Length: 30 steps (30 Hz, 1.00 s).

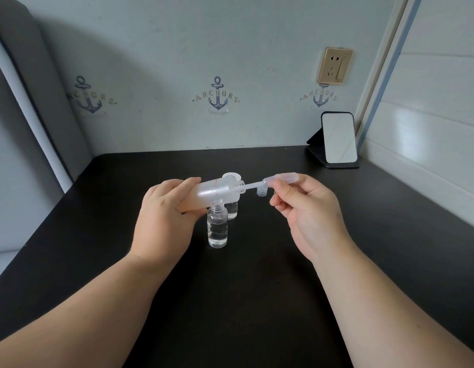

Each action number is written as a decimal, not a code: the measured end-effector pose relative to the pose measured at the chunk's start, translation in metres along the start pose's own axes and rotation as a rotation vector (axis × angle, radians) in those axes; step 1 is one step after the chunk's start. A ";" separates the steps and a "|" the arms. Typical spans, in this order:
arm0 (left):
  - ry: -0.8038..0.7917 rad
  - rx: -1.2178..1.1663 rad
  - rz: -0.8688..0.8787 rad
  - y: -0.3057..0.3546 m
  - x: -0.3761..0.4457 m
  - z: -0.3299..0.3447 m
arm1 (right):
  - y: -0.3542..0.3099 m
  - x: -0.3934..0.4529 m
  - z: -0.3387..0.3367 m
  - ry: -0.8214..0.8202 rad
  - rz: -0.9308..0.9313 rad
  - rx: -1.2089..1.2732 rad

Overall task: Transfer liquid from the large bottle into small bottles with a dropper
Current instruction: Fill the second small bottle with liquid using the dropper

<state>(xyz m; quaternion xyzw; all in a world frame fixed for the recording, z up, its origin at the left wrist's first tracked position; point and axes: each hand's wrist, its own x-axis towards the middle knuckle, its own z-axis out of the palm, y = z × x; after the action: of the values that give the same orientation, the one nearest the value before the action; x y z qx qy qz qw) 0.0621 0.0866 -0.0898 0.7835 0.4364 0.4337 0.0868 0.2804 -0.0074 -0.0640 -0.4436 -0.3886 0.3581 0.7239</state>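
we find the left hand (164, 208) wrapped around the body of the large bottle (217, 193), holding it tilted well over toward the horizontal, neck pointing right, above the black table (257, 301). the right hand (305, 208) pinches the bulb of the dropper (267, 181) between thumb and fingertips, remaining fingers loosely curled; the dropper stem enters the bottle's mouth. how hard the bulb is squeezed we cannot tell.

directly below the tilted bottle stands an uncapped small bottle (217, 226), nearly full of clear liquid. a second small bottle (232, 209) stands behind it, largely hidden. a small cap (260, 192) lies on the table beyond the dropper, and a white cap (231, 176) shows behind the large bottle.

risks, in our judgement: the steep tilt could let liquid run out of the neck around the stem. the left hand sits close beside the near small bottle, so lowering it could topple that bottle. adding a full draw to a nearly full bottle could overflow it.
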 end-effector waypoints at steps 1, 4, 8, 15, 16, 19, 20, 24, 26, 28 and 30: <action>0.001 -0.001 -0.007 0.000 0.000 0.000 | -0.001 0.000 -0.002 -0.005 0.002 0.019; -0.002 -0.012 -0.036 -0.002 0.000 0.000 | -0.005 0.001 -0.006 0.002 0.011 0.081; -0.009 -0.024 -0.083 -0.003 0.001 -0.001 | -0.009 0.003 -0.013 0.045 0.018 0.145; 0.008 -0.066 -0.174 -0.005 0.003 -0.004 | -0.015 0.010 -0.025 0.173 0.020 0.343; 0.013 -0.078 -0.191 -0.004 0.004 -0.005 | -0.016 0.010 -0.027 0.194 0.021 0.365; 0.019 -0.111 -0.221 -0.004 0.004 -0.007 | -0.019 0.012 -0.031 0.256 0.029 0.448; 0.021 -0.124 -0.228 -0.004 0.004 -0.008 | -0.020 0.013 -0.032 0.268 0.031 0.474; 0.022 -0.191 -0.276 -0.003 0.005 -0.008 | -0.020 0.013 -0.034 0.279 0.029 0.503; 0.020 -0.236 -0.326 -0.002 0.004 -0.008 | -0.019 0.014 -0.033 0.273 0.030 0.499; 0.022 -0.279 -0.369 0.000 0.003 -0.008 | -0.019 0.014 -0.033 0.271 0.028 0.496; 0.018 -0.282 -0.385 0.001 0.003 -0.008 | -0.019 0.015 -0.034 0.270 0.025 0.506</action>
<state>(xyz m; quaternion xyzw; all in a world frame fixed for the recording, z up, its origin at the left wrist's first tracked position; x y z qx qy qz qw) 0.0574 0.0865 -0.0823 0.6622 0.5137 0.4727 0.2724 0.3198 -0.0133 -0.0533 -0.2973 -0.1816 0.3904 0.8522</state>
